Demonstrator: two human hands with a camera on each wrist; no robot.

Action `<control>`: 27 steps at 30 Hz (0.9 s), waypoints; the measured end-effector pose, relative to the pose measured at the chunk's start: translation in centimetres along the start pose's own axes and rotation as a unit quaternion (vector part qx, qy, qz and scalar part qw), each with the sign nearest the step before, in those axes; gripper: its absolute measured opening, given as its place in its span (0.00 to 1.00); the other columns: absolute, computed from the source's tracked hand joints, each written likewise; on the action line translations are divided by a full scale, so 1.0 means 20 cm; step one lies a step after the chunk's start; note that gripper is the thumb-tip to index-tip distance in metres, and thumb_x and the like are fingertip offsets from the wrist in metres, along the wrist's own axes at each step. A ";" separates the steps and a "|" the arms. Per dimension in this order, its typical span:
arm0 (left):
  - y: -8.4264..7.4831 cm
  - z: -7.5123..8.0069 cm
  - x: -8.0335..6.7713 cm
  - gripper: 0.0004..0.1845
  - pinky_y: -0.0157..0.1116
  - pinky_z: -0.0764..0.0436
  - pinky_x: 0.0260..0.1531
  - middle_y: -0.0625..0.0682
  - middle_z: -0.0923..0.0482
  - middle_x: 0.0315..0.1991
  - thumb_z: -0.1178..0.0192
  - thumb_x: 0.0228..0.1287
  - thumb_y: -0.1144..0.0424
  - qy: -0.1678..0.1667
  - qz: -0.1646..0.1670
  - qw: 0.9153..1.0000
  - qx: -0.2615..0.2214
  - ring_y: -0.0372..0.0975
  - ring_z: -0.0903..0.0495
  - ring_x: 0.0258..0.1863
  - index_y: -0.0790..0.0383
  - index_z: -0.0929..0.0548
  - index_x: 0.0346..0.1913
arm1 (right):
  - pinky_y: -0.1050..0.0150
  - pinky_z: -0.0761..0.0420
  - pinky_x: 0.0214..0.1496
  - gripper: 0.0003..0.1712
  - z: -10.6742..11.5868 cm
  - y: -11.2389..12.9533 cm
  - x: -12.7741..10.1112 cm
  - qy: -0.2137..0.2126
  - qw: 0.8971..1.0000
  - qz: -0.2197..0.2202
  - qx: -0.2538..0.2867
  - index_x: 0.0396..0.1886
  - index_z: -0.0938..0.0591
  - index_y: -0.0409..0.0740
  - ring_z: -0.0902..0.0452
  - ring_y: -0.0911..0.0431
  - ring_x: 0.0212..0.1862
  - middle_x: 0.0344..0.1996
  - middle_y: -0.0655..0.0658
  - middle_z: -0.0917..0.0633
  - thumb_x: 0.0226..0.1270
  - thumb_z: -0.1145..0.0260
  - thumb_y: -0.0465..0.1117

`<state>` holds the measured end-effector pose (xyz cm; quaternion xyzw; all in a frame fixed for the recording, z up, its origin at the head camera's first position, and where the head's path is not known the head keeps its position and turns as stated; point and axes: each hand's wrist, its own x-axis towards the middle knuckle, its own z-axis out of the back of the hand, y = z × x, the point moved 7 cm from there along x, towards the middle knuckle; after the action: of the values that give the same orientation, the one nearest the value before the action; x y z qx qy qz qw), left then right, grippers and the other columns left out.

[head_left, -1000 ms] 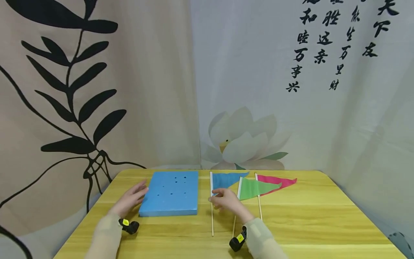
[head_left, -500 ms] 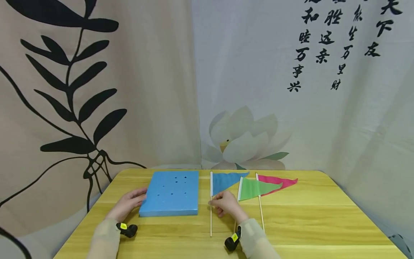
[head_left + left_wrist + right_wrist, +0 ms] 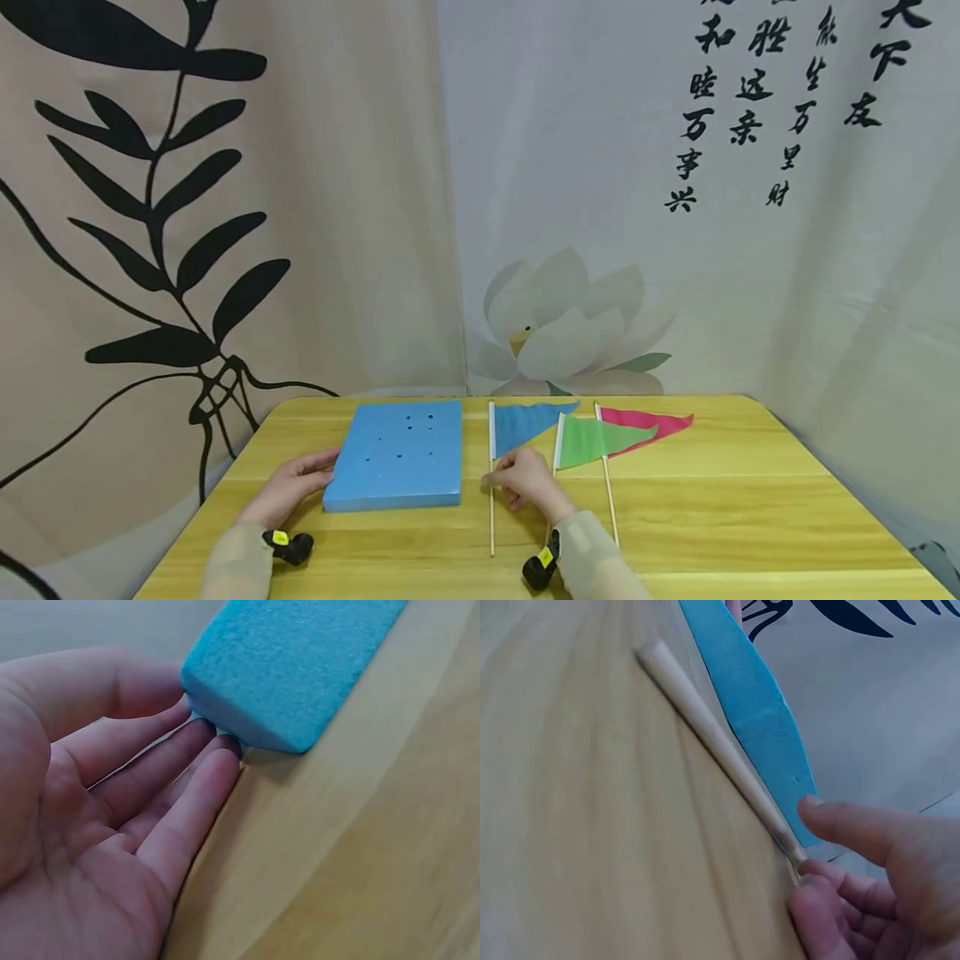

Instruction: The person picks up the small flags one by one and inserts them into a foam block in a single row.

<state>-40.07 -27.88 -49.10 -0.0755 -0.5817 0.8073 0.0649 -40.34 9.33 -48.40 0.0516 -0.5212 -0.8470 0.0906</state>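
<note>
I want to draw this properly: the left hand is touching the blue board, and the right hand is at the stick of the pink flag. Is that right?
Not quite: the right hand is at the stick of the blue flag, as the head view shows. The left hand is touching the blue board, as you said.

Head view: soft, even light, fairly sharp. Wrist views: dimmer, softer; table [image 3: 592, 810] looks smeared, faint soft shadow at the blue block's [image 3: 292, 667] lower corner.
</note>
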 end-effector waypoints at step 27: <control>0.00 -0.01 -0.01 0.31 0.49 0.27 0.59 0.67 0.39 0.69 0.42 0.70 0.57 -0.003 -0.007 1.000 0.002 0.57 0.35 0.65 0.68 0.35 0.71 | 0.62 0.22 0.11 0.28 -0.02 0.06 -0.01 -0.026 0.993 0.034 -0.111 0.02 0.36 0.53 0.39 0.63 0.04 0.02 0.59 0.41 0.47 0.26 0.36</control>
<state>-39.93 -27.78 -49.05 -0.0688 -0.5808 0.8082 0.0695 -39.88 8.47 -47.51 0.0013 -0.4275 -0.8973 0.1104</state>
